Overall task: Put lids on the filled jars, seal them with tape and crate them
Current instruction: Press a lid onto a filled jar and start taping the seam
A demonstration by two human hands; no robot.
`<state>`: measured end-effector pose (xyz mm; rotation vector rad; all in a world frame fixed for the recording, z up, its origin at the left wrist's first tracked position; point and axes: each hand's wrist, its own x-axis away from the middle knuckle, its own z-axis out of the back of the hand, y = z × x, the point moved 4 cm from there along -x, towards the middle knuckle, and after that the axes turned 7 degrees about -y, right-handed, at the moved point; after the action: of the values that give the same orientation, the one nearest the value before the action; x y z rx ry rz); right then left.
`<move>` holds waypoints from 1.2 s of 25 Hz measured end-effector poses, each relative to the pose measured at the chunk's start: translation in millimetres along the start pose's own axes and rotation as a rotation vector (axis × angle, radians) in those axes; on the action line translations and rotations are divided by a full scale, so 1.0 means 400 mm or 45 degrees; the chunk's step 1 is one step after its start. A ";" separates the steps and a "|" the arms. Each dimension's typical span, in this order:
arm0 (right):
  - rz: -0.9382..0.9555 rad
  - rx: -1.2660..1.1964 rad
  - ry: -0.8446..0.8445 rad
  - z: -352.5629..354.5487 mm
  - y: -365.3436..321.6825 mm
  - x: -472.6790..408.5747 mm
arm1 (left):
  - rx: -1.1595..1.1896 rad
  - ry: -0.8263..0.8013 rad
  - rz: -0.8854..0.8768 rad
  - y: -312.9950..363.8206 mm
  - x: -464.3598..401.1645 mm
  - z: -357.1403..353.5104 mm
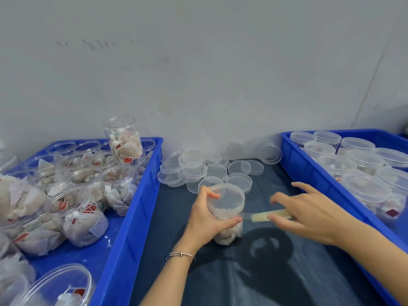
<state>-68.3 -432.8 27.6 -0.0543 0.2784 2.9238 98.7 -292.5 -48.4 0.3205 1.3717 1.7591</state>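
Note:
A clear jar (227, 217) filled with white sachets stands on the dark table cover, a clear lid (229, 198) on top. My left hand (207, 219) grips the jar from the left, thumb on the lid's edge. My right hand (309, 213) is to the right of the jar and pinches a strip of clear yellowish tape (265, 216) that stretches from the jar's side to my fingers. Loose clear lids (207, 168) lie in a pile behind the jar.
A blue crate (132, 217) on the left holds several open filled jars (84, 219), one stacked upright (124, 140). A second blue crate (309, 173) on the right holds several lidded jars (364, 186). A grey wall rises behind the table.

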 end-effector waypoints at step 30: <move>-0.466 0.057 -0.047 -0.085 0.010 -0.259 | 0.193 -0.144 0.111 -0.021 0.005 0.024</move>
<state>32.8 -463.7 0.7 -0.0391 0.2932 2.5518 107.8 -284.3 -52.9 0.5617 1.4305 1.6831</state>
